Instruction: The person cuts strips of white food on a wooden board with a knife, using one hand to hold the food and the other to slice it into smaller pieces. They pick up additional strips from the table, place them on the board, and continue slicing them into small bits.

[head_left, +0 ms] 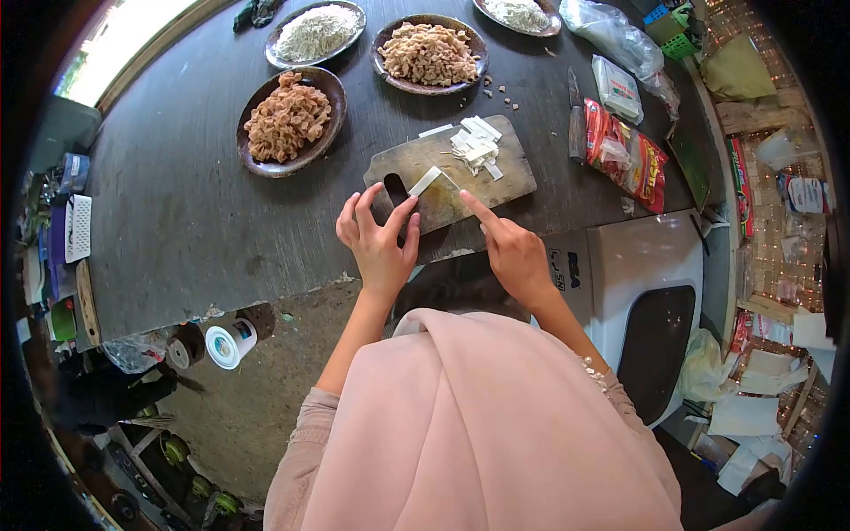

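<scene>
On the wooden cutting board (398, 165) lies a pale white strip (425, 181). My left hand (381, 239) holds its lower end down with a fingertip, the other fingers spread. My right hand (513, 257) is closed around a knife (450, 180), its index finger stretched along the top of the thin blade. The blade is at the upper end of the strip; the handle is hidden in my palm. A pile of cut white pieces (478, 143) sits at the board's upper right. Another white strip (436, 130) lies by its far edge.
Beyond the board are plates of brown pieces (288, 119), tan pieces (429, 55) and white shreds (316, 34). To the right lie another knife (576, 119), a red packet (624, 159) and a white package (617, 88). A white tub (232, 342) stands below the table's front edge.
</scene>
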Demonstrator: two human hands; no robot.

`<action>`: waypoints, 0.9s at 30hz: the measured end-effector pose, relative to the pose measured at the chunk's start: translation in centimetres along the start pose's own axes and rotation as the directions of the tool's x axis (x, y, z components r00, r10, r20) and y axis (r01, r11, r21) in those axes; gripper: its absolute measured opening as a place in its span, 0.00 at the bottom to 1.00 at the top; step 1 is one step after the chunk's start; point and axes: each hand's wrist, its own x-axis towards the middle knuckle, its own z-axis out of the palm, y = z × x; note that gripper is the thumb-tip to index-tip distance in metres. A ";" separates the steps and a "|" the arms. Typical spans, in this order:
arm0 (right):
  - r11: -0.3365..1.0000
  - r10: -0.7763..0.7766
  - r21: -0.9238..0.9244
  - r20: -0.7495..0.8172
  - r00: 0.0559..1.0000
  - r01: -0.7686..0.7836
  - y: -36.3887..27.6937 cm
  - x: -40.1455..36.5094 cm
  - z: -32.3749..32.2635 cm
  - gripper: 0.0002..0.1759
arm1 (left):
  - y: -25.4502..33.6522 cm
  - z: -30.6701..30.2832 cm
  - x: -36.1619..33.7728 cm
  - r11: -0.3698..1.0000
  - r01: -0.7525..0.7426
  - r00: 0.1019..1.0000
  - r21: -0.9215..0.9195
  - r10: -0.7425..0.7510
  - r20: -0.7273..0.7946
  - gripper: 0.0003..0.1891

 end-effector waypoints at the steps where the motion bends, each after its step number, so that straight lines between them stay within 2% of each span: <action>1: 1.000 -0.002 0.004 -0.002 1.000 0.002 0.0 0.2 0.0 0.36 | 0.0 0.0 0.1 1.000 0.002 1.000 0.001 -0.002 0.000 0.13; 7: 0.997 -0.064 -0.045 -0.040 0.997 0.062 1.1 0.5 1.5 0.37 | -0.1 0.0 0.0 1.000 0.004 1.000 0.005 -0.004 0.002 0.13; 9: 0.997 -0.064 -0.051 -0.033 0.997 0.062 1.3 0.6 1.6 0.37 | 0.1 -0.1 0.1 1.000 0.015 1.000 -0.007 -0.015 0.013 0.16; 12: 0.999 -0.051 0.001 -0.026 0.998 0.051 1.5 0.7 1.5 0.36 | 1.0 0.2 1.0 1.000 -0.024 0.999 -0.015 0.024 0.040 0.19; 14: 0.986 -0.033 0.161 -0.029 0.999 0.038 1.3 0.8 1.3 0.36 | 1.4 0.7 1.7 0.999 -0.039 0.997 0.018 0.037 0.061 0.20; 15: 0.986 -0.035 0.161 -0.031 0.999 0.040 1.1 0.9 1.1 0.36 | 1.5 0.9 2.0 0.997 -0.055 0.996 0.049 0.051 0.079 0.20; 17: 0.965 0.021 0.260 0.066 0.998 -0.037 0.8 1.0 0.5 0.38 | 1.1 1.3 2.1 0.997 -0.056 0.995 0.053 0.051 0.084 0.20; 18: 0.965 0.022 0.260 0.065 0.998 -0.039 0.6 1.0 0.3 0.38 | 1.0 1.5 2.2 0.997 -0.055 0.995 0.058 0.049 0.091 0.19; 20: 0.994 0.036 0.101 0.063 0.997 -0.042 0.2 0.8 0.2 0.37 | 0.8 1.8 2.1 0.997 -0.056 0.994 0.061 0.050 0.094 0.19; 27: 0.987 -0.002 0.160 -0.034 0.999 0.008 0.8 1.2 0.4 0.35 | 0.8 1.6 2.2 0.998 -0.052 0.994 0.046 0.047 0.094 0.19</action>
